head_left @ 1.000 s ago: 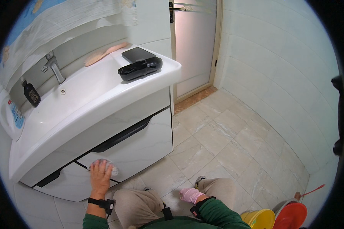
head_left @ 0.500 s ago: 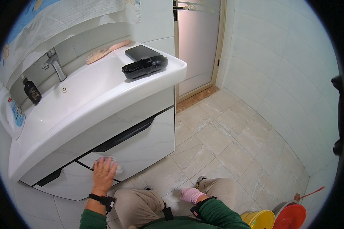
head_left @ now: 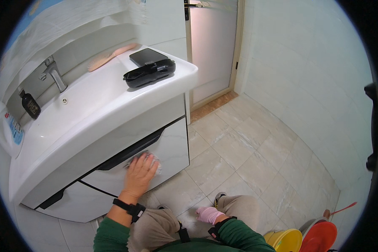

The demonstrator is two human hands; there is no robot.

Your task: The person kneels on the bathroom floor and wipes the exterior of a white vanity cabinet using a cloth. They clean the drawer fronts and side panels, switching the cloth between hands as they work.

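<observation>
My bare left hand (head_left: 141, 171) presses a crumpled whitish-grey cloth (head_left: 157, 165) against the front of a marble-patterned vanity drawer (head_left: 175, 145). The fingers lie over the cloth, just below a black recessed handle (head_left: 132, 150). Part of the cloth is hidden under the palm. My right hand (head_left: 210, 215), in a pink glove, is low between my knees. Its fingers look curled in, and whatever may be inside them is hidden.
Above the drawers, a white washbasin (head_left: 84, 122) carries a tap (head_left: 54, 75), dark bottle (head_left: 30, 106), white jug (head_left: 8, 132), hairbrush (head_left: 109, 58), phone-like slab (head_left: 147, 56) and black case (head_left: 150, 73). Yellow (head_left: 290, 241) and red (head_left: 323, 237) buckets stand at lower right. A door (head_left: 214, 50) is beyond.
My left hand has slid the cloth to the right and slightly up across the drawer front. The view has shifted a little; my right hand stays about where it was.
</observation>
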